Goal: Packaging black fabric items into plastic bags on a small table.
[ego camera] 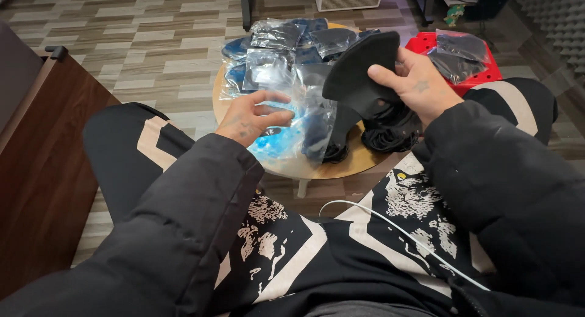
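Head view shows the black fabric piece (359,73) gripped in the right hand (417,85), raised above the round wooden surface (359,161). Left hand (253,116) pinches a clear plastic bag (298,125) over that surface. Behind the surface lie more bagged pieces (286,42); a red tray (481,79) sits to its right.
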